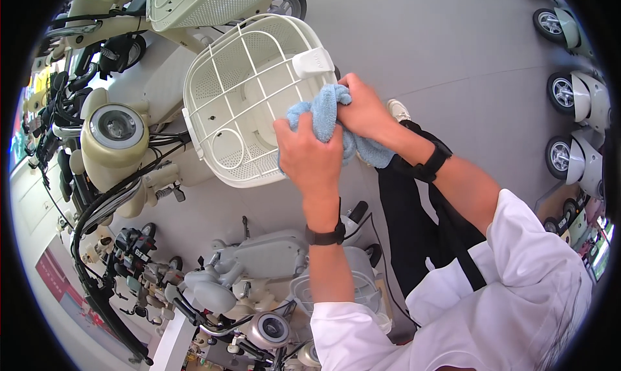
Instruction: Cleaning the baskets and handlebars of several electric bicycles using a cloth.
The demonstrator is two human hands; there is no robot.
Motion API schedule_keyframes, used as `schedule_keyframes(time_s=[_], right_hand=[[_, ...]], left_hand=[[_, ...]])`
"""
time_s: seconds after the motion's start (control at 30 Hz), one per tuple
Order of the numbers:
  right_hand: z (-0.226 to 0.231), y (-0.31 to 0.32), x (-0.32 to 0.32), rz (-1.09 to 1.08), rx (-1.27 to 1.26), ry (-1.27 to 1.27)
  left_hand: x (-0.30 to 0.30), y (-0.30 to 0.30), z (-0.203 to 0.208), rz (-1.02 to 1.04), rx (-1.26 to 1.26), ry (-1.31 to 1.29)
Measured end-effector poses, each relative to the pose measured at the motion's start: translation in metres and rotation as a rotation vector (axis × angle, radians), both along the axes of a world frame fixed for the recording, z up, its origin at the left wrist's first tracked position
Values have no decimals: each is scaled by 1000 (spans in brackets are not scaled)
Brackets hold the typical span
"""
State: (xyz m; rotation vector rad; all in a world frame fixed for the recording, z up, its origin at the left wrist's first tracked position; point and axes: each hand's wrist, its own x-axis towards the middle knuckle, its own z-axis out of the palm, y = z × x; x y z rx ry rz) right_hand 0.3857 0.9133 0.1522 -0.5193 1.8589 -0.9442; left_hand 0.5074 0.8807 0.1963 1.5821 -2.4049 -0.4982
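Note:
A light blue cloth [321,115] is bunched between my two hands at the near right rim of a cream basket. My left hand [309,152] has its fingers closed round the cloth, over the basket's edge. My right hand [365,109] grips another part of it, a little farther right and higher. Loose cloth hangs below my right wrist. The basket [242,177] has perforated walls and a white wire-grid lid [240,78], which is down. A white latch tab [313,63] sits on the lid's edge, just beyond my hands.
Left of the basket are a cream scooter's round headlight [116,126] and black cables [107,212]. Another basket [207,3] stands at the top. Below is a grey scooter [265,258]. More scooter wheels [561,93] line the right side. My shoe [398,109] is on the grey floor.

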Motion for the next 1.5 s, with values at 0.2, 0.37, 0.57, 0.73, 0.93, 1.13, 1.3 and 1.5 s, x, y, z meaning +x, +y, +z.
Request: schedule_keyframes(time_s=[0.2, 0.37, 0.57, 0.73, 0.93, 1.13, 1.3, 1.5], right_hand=[[-3, -2, 6, -41, 24, 39], [-5, -1, 8, -77, -9, 7], [-5, 2, 5, -90, -58, -56], [-2, 8, -6, -22, -111, -104], [-8, 12, -2, -31, -183, -72], [-1, 59, 23, -89, -227, -14], [-19, 61, 11, -128, -277, -183], [-35, 38, -13, -224, -397, -149]], left_hand=[[-5, 2, -4, 34, 16, -30], [-6, 3, -4, 45, 20, -45], [-5, 6, -9, 61, -40, 4], [-4, 14, -12, 110, -98, 96], [-10, 15, -13, 162, -107, 98], [14, 72, -29, 189, -232, 124], [6, 68, -26, 94, -194, 49], [-37, 55, -25, 135, -199, -23]])
